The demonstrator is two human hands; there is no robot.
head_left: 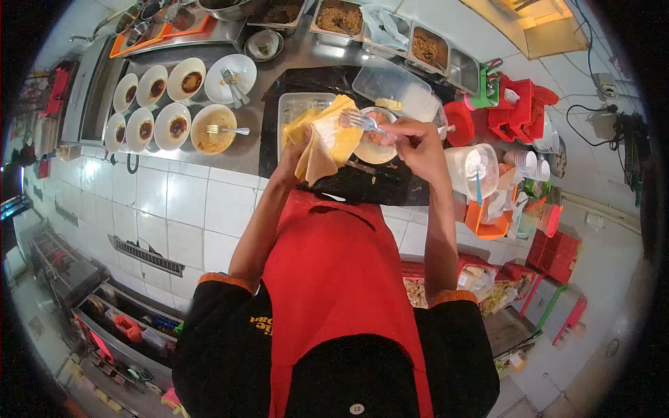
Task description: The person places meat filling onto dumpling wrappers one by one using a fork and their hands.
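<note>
My left hand (295, 148) is closed around the edge of yellow, floury dough wrappers (332, 138), which hang in loose folds. My right hand (417, 148) pinches the handle of a metal fork (364, 121). The fork's tines lie at the right edge of the wrappers; whether anything sits on them I cannot tell. Just beneath the fork is a white bowl (375, 157) with pinkish filling (380, 134), partly covered by my right hand. Behind the wrappers stands a clear plastic container (287, 106), its contents partly hidden.
Several white bowls (172, 127) with dark sauce line the left counter, beside a bowl (214, 146) holding another fork. A white plate (233, 70) carries cutlery. Metal trays (339, 19) of food stand behind. At right are a red container (458, 125) and a white tub (463, 167).
</note>
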